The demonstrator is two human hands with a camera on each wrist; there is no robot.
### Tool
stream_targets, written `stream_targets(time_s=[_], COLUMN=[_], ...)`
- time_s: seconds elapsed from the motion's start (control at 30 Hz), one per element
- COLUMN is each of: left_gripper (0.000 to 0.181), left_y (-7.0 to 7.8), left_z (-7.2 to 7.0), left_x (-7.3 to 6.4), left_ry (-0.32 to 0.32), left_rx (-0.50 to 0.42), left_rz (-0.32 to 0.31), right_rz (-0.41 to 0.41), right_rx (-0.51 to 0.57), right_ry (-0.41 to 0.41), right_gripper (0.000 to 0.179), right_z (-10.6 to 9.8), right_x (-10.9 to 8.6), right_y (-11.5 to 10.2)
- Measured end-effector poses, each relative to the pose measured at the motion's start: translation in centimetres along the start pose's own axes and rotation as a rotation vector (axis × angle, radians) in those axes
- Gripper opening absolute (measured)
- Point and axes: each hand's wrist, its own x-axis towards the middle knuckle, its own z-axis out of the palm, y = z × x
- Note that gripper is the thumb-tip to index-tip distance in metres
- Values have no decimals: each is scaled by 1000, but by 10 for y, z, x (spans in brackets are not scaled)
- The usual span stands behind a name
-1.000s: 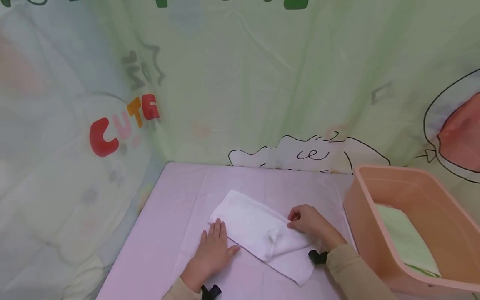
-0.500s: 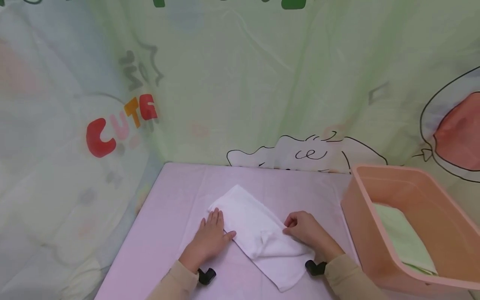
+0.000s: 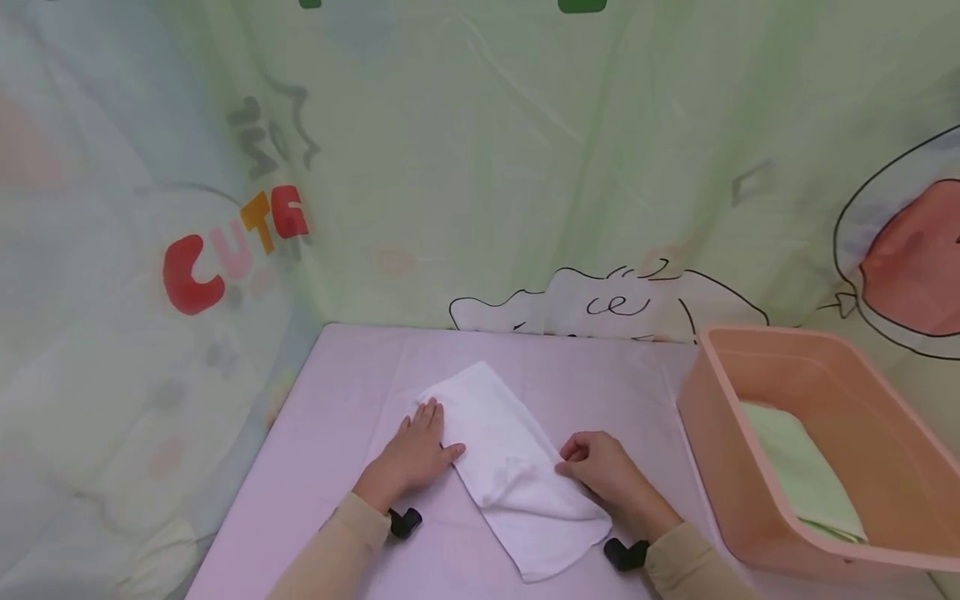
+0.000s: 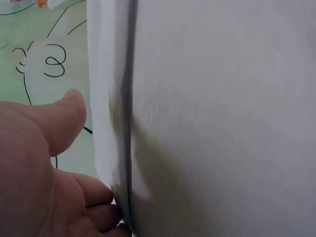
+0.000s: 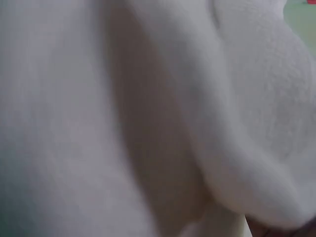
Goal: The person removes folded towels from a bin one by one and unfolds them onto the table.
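A white towel [image 3: 487, 425] lies slantwise on the pink-covered table, folded lengthwise, with rumpled creases toward its near right part. Fingers straight, my left hand [image 3: 411, 452] rests flat at the towel's left edge in the head view. The left wrist view has the thumb [image 4: 69, 121] raised and the other fingertips right at the towel's long edge. My right hand [image 3: 603, 473] pinches the opposite edge between thumb and curled fingers. Blurred towel folds [image 5: 222, 128] fill most of the right wrist view, hiding nearly all of that hand.
On the right stands an orange plastic bin [image 3: 892, 450] with a folded light green towel [image 3: 806, 479] inside. A printed curtain [image 3: 450, 167] hangs behind and to the left of the table [image 3: 352, 375]. Black wrist-camera mounts [image 3: 626, 554] jut out below both sleeves.
The towel has turned clockwise, its near end swinging left and its far corner shifting away to the right. Both hands have moved with it, the left one forward, the right one slightly left and nearer.
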Motion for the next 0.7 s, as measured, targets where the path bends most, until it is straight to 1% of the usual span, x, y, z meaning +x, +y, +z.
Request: stream_targets(time_s=[0.17,0.23,0.4,0.5,0.7], left_gripper=[93,92,90,89,87], left_y=[-4,-5,-6,-5,-5], left_z=[-5,-8,-15,-18,-23], left_x=[7,10,17,22,32], left_ry=[-16,-26,-27,-22,-32], left_rx=[-24,-20,-35,-42,-43], left_rz=[6,10,22,28,31], right_rz=[-3,-6,4,13,14], right_rx=[-9,-12,-9,-1,5], right_ry=[-4,-8,-9,-4,29], right_gripper=[16,17,19,20,22], right_z=[7,9,18,23,32], right_x=[-7,-11,-18,-22,-29], right_y=[-6,-9,-15,-18,-26])
